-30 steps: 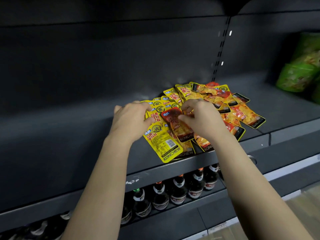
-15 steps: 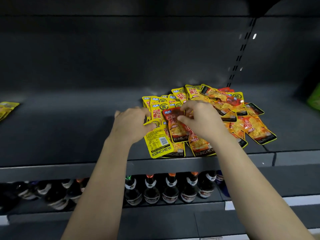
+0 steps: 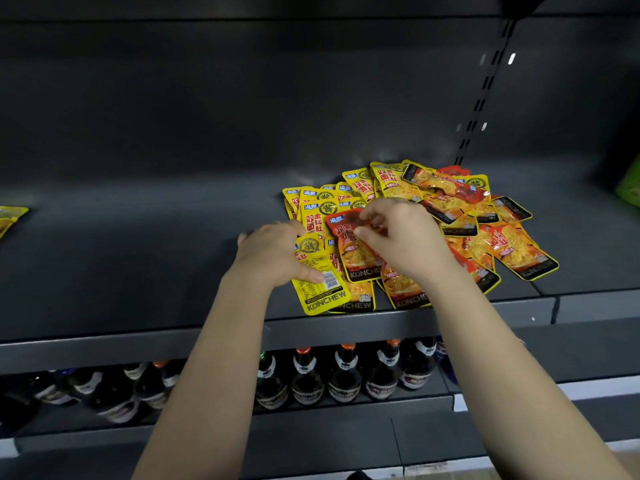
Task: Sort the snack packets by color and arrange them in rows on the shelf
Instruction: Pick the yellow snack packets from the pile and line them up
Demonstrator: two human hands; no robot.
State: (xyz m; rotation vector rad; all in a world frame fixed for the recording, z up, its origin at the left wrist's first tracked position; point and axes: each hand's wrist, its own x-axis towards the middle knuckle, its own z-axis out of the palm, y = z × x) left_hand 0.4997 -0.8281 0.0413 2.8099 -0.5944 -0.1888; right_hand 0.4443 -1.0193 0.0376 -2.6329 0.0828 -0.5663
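Yellow and red foil snack packets lie in one mixed pile (image 3: 450, 209) on the dark shelf (image 3: 138, 265), not yet sorted into rows. At the pile's near-left edge the left hand (image 3: 273, 252) grips a yellow packet (image 3: 320, 285), thumb pressed flat by its barcode; the fingers curl past its far side, partly hidden. Just right of it the right hand (image 3: 405, 237) pinches the top of a red packet (image 3: 353, 251) between thumb and forefinger, the other fingers loosely bent.

Several packets at the pile's near edge overhang the shelf lip. Pulling the red packet out could drag these slick neighbours over the edge, onto the bottles (image 3: 343, 375) below the pile. A thin pinch on foil may also slip.

Far left of the pile lies a lone yellow packet (image 3: 10, 220); far right, a green bag (image 3: 628, 188).
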